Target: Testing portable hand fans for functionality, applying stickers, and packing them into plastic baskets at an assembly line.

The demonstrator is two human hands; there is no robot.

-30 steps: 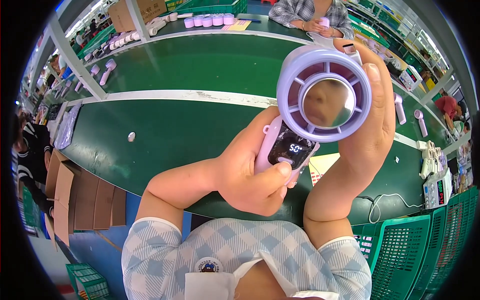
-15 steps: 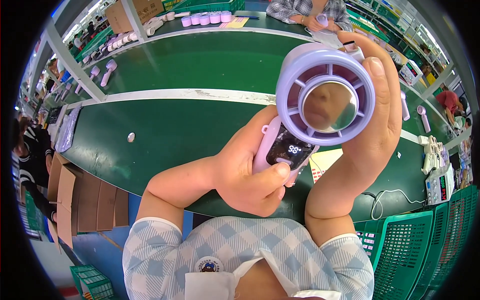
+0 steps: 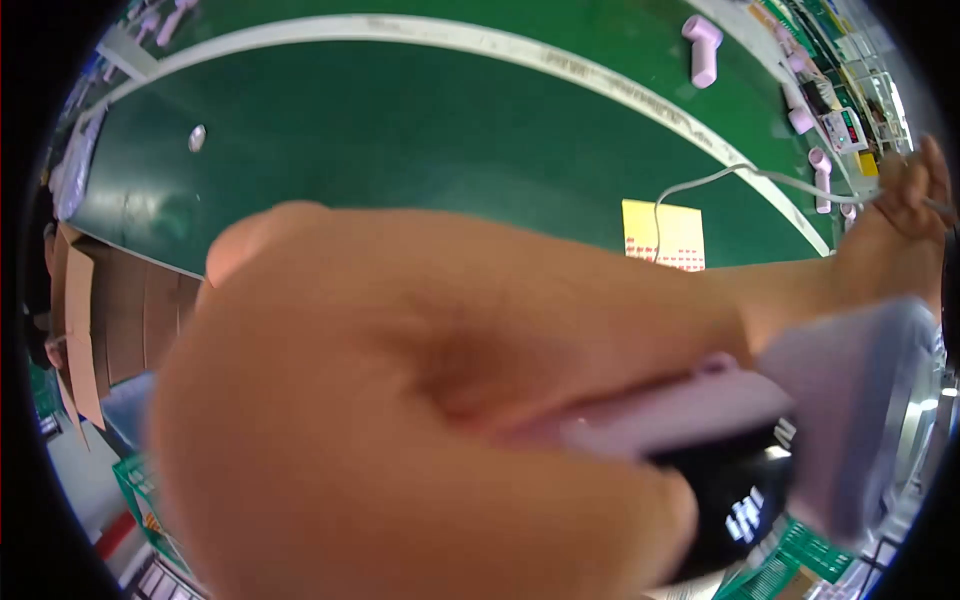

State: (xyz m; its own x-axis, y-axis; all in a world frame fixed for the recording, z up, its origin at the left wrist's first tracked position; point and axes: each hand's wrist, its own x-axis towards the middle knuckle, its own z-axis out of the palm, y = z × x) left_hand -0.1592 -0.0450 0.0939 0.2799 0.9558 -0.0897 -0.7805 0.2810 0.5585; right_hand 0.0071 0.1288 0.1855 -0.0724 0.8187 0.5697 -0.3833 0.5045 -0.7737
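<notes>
**Fan held close up, cable in reach**

The left hand (image 3: 400,420) filled the near view, fingers wrapped round the lilac handheld fan (image 3: 760,420); its dark display (image 3: 745,515) glowed, so it seemed powered; far right, the right hand (image 3: 905,205) pinched a white cable (image 3: 720,178) above the green bench (image 3: 400,130); setting the fan down looked still undone.
</notes>
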